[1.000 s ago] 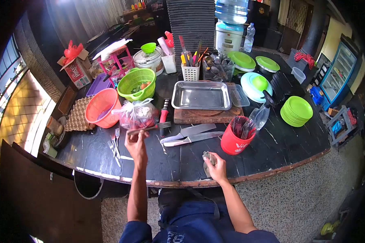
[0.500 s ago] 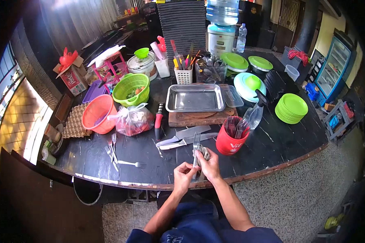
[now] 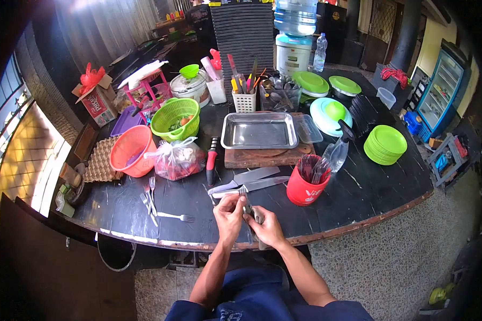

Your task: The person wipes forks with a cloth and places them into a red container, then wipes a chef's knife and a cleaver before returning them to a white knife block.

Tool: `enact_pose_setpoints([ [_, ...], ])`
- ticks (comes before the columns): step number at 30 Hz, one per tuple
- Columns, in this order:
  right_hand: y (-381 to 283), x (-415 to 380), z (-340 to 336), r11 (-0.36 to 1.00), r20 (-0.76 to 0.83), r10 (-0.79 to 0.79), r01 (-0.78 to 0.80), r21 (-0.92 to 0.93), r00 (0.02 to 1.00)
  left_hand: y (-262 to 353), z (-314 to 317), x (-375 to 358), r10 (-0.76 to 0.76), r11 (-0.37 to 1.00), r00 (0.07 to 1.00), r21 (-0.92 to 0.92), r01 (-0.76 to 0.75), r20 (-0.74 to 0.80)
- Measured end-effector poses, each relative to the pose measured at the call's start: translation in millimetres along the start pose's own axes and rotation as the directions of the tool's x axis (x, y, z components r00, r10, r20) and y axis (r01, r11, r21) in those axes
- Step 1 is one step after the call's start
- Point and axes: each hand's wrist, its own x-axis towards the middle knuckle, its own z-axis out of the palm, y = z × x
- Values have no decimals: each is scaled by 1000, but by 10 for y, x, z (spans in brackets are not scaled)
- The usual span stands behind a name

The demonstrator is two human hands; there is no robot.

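Note:
Above the table's front edge, my left hand [image 3: 230,218] is closed on a metal fork [image 3: 243,190], tines pointing up between thumb and fingers. Close beside it, my right hand [image 3: 268,229] grips a greyish cloth-like bundle [image 3: 258,216]; thin metal handles show below, partly hidden by the fingers. Just beyond my hands lie two large knives [image 3: 257,175] with pale handles. To the right stands a red tub [image 3: 303,193] full of dark-looking cutlery. Several forks [image 3: 177,216] lie loose on the table to the left.
A metal tray [image 3: 260,131] rests on a wooden board [image 3: 241,159]. Around it are a knife sharpener [image 3: 212,162], a filled plastic bag [image 3: 178,160], a coral basin [image 3: 128,166], a green basket [image 3: 166,128] and stacked green plates [image 3: 384,145]. The dark table [image 3: 348,206] has a curved front edge.
My left hand has moved up and left with the fork, apart from its earlier place below the right hand. My right hand has lowered slightly, still gripping the bundle.

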Motion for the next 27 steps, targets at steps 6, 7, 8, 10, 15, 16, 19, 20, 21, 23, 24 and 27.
enact_pose_setpoints([
  [6, -7, -244, -11, 996, 77, 84, -83, -13, 994, -23, -57, 107, -7, 996, 985, -92, -9, -172],
  [7, -31, -268, -9, 993, 100, 101, -106, 44, 990, -17, -79, 139, 31, 995, 975, -91, -52, -218],
  [8, -69, -316, -30, 991, 122, 126, -131, 28, 984, -11, -91, 171, 68, 992, 963, -87, -93, -262],
  [10, -161, -363, -59, 989, 151, 133, -141, 47, 980, -2, -90, 240, 45, 981, 959, -168, -95, -278],
  [15, -173, -371, -183, 976, 184, 140, -167, 141, 973, 150, -266, 358, -115, 859, 960, -511, -34, -257],
  [16, -210, -353, -229, 966, 102, 225, -236, 110, 969, 105, -380, 368, -107, 909, 974, -417, 13, -201],
  [19, -249, -180, -236, 989, -207, 93, -66, 133, 974, 0, -361, 233, -162, 940, 986, -311, 139, -48],
  [20, -274, -125, -221, 988, -202, 92, -65, 137, 975, -55, -310, 150, -290, 904, 957, -333, 269, -14],
  [21, -317, -64, -201, 994, -245, -106, 101, -32, 964, 78, -178, 44, -368, 911, 927, -174, 375, 75],
  [23, -378, 7, -194, 841, -231, -490, 387, -377, 840, 97, 59, -163, -405, 885, 878, -132, 447, 254],
  [24, -331, 28, -249, 754, -83, -545, 444, -485, 834, 21, 171, -236, -298, 935, 922, -120, 335, 247],
  [27, -237, 68, -356, 649, -11, -639, 533, -542, 769, 13, 120, -271, -304, 951, 918, 30, 307, 255],
])
